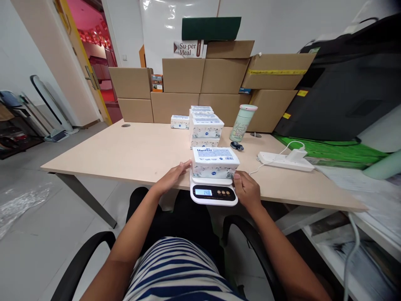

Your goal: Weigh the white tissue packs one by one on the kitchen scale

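We see a white tissue pack (pixel 214 162) lying flat on a small white kitchen scale (pixel 213 193) at the near edge of the light wooden table (pixel 138 152), the scale's display lit toward us. Our left hand (pixel 171 179) lies at about nine o'clock from the pack, flat and open on the table edge, its fingertips just touching the pack's left end without gripping it. Our right hand (pixel 247 190) sits at about four o'clock from the pack, beside the scale's right edge, its thumb touching the pack's lower right corner; the fingers curl loosely and hold nothing that we can make out. At twelve o'clock from the scale stands a stack of like tissue packs (pixel 205 127), and a single pack (pixel 180 121) lies just to its left, toward eleven o'clock. At about one o'clock stands a pale green bottle (pixel 242 122) with a pink lid, and toward two to three o'clock a white power strip (pixel 283 161) lies with a charger plugged in. Cardboard boxes (pixel 200 88) are piled along the far edge of the table, at twelve o'clock, well apart from our hands.
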Motion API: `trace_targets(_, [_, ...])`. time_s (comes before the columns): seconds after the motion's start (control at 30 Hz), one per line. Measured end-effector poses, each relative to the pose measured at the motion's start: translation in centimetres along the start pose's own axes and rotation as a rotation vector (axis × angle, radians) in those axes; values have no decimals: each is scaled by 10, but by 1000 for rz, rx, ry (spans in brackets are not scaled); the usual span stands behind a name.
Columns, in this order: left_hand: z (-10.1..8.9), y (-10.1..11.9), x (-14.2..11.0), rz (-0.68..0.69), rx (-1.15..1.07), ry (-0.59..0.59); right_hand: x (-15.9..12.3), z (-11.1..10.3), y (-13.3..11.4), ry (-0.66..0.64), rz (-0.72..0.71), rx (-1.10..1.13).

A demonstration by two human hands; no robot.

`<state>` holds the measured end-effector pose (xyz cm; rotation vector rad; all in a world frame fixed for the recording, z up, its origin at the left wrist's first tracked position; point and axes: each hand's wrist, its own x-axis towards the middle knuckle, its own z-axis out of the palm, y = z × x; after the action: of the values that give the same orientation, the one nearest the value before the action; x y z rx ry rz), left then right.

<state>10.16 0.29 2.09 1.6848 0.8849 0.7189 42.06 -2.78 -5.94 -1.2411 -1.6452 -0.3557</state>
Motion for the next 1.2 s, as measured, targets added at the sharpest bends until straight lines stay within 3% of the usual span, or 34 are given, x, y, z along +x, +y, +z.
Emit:
trace_targets(0.53, [0, 0, 2, 111, -60, -71, -1, -1, 0, -19, 48, 5])
trace_targets(0.8, [-1, -12, 9, 31, -140, -27, -2, 1, 0, 23, 73, -19])
trace_targets(1.2, [-4, -22, 12, 28, -178, -26, -3, 1, 1, 22, 76, -19])
